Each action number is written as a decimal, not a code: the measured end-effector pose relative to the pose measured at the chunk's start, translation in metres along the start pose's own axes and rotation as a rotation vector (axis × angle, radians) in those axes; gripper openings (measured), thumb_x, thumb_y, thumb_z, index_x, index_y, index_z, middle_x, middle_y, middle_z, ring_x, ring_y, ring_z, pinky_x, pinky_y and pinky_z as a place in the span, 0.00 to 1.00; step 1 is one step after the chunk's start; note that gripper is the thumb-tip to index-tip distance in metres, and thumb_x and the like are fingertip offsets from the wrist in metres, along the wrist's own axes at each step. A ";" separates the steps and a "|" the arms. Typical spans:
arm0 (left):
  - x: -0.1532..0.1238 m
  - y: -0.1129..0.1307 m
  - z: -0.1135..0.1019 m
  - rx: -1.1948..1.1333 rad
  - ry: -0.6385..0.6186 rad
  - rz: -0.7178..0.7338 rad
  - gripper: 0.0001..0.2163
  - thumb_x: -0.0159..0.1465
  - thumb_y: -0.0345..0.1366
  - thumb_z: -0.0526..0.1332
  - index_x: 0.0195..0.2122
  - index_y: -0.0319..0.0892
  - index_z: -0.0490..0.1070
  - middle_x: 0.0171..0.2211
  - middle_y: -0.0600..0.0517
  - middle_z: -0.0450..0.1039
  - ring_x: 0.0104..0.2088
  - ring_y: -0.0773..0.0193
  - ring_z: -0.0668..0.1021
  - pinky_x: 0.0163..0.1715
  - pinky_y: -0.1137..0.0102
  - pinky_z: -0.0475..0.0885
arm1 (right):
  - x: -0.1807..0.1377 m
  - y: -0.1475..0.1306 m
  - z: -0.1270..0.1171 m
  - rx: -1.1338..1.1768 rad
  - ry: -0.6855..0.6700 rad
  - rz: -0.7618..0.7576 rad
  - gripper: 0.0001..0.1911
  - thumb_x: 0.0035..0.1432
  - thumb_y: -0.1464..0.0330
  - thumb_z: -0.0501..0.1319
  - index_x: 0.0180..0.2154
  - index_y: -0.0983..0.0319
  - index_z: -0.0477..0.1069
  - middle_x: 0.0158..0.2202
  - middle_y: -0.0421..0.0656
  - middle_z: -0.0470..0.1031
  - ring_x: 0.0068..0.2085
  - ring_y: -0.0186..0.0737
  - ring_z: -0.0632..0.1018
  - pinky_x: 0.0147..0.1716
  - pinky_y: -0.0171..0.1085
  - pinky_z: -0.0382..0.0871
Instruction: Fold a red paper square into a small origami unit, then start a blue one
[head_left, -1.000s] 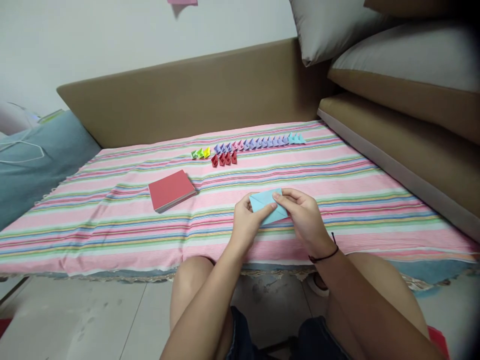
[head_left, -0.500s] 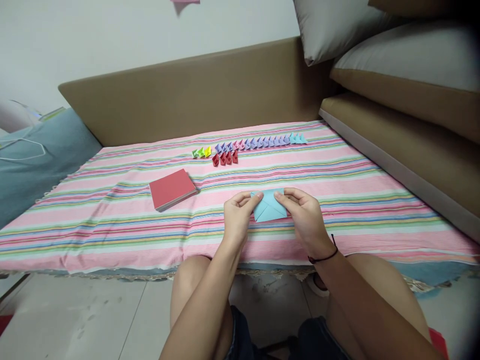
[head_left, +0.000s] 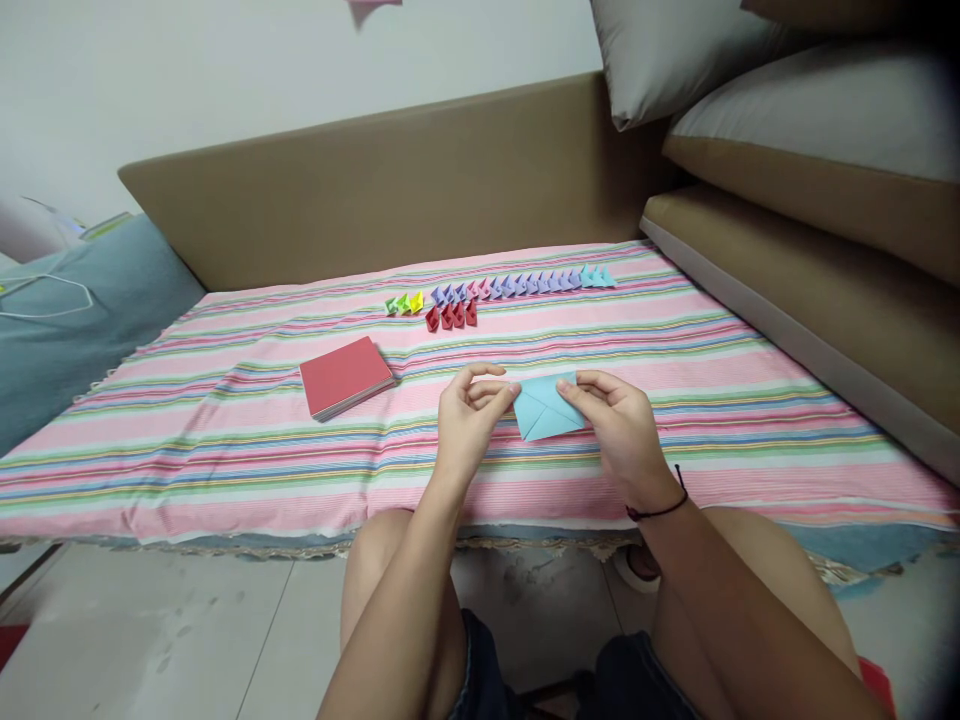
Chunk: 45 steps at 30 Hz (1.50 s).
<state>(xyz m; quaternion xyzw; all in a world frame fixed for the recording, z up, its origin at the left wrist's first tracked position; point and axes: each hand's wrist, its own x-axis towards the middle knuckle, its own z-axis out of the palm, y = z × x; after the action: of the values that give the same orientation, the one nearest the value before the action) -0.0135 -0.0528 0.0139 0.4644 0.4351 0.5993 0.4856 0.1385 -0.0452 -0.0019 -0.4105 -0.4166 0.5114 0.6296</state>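
Far left there's a blue-grey cushion [head_left: 82, 320] with a thin white cord [head_left: 52, 297] lying on it, right at the edge of the pink striped cloth [head_left: 225, 450] that covers the low couch seat. On that cloth sits a flat stack of red square paper sheets [head_left: 346, 376], a bit left of the hands. Behind it, further back, runs a row of small folded paper pieces [head_left: 499, 290]: green and yellow ones, then a long purple stretch ending in light blue, with a few red ones just in front. They're too small to say what shape they really are, maybe little boats.

The left hand [head_left: 466, 425] pinches the left corner of a light blue folded paper [head_left: 546, 408] between thumb and fingertips, fingers curled in. The paper is held just above the cloth, near the front edge, with diagonal creases showing. The right hand [head_left: 622, 430] grips its right side the same way, thumb on top, a dark cord bracelet [head_left: 658, 510] on the wrist. Off to the right are tan sofa cushions [head_left: 810, 290] stacked up, with grey pillows [head_left: 817, 110] on top.
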 end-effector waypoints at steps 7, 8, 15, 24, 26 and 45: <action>0.001 0.000 -0.001 0.072 -0.037 -0.018 0.10 0.49 0.35 0.69 0.29 0.38 0.72 0.24 0.53 0.72 0.25 0.69 0.75 0.29 0.74 0.71 | 0.001 -0.003 -0.004 -0.081 -0.064 -0.015 0.11 0.43 0.64 0.70 0.30 0.61 0.74 0.29 0.40 0.77 0.31 0.37 0.76 0.32 0.37 0.70; 0.001 0.000 0.000 0.071 -0.022 -0.013 0.09 0.48 0.35 0.69 0.28 0.38 0.72 0.24 0.53 0.73 0.25 0.69 0.74 0.29 0.74 0.71 | 0.001 -0.003 -0.004 -0.082 -0.070 -0.011 0.11 0.43 0.64 0.70 0.30 0.61 0.74 0.29 0.41 0.77 0.31 0.38 0.76 0.32 0.37 0.70; 0.001 0.005 -0.006 0.063 -0.047 -0.101 0.08 0.48 0.35 0.69 0.28 0.37 0.76 0.25 0.50 0.76 0.28 0.65 0.77 0.33 0.69 0.73 | 0.003 -0.006 -0.006 -0.091 -0.098 -0.003 0.11 0.43 0.63 0.69 0.29 0.61 0.74 0.28 0.41 0.77 0.30 0.38 0.76 0.30 0.37 0.69; 0.003 0.010 -0.014 0.044 -0.134 -0.171 0.12 0.49 0.35 0.69 0.34 0.38 0.76 0.25 0.52 0.76 0.29 0.64 0.78 0.37 0.68 0.74 | 0.007 -0.007 -0.009 -0.075 -0.099 0.066 0.13 0.39 0.63 0.71 0.27 0.62 0.74 0.25 0.39 0.75 0.28 0.35 0.74 0.28 0.35 0.67; 0.003 0.012 -0.014 0.056 -0.137 -0.172 0.12 0.49 0.36 0.69 0.35 0.38 0.76 0.25 0.52 0.76 0.29 0.64 0.78 0.37 0.67 0.74 | 0.008 -0.008 -0.009 -0.065 -0.105 0.079 0.13 0.39 0.62 0.71 0.26 0.62 0.74 0.25 0.39 0.75 0.27 0.35 0.74 0.28 0.35 0.66; 0.004 0.009 -0.005 0.199 -0.252 -0.244 0.12 0.47 0.37 0.69 0.31 0.37 0.77 0.25 0.49 0.77 0.26 0.63 0.77 0.30 0.69 0.72 | 0.014 -0.006 -0.011 -0.150 -0.242 0.099 0.12 0.38 0.64 0.71 0.26 0.62 0.74 0.25 0.40 0.75 0.26 0.35 0.74 0.26 0.34 0.67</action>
<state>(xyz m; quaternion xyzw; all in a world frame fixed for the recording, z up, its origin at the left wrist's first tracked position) -0.0208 -0.0502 0.0218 0.5253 0.4809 0.4271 0.5572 0.1525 -0.0333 0.0013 -0.4116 -0.5059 0.5550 0.5164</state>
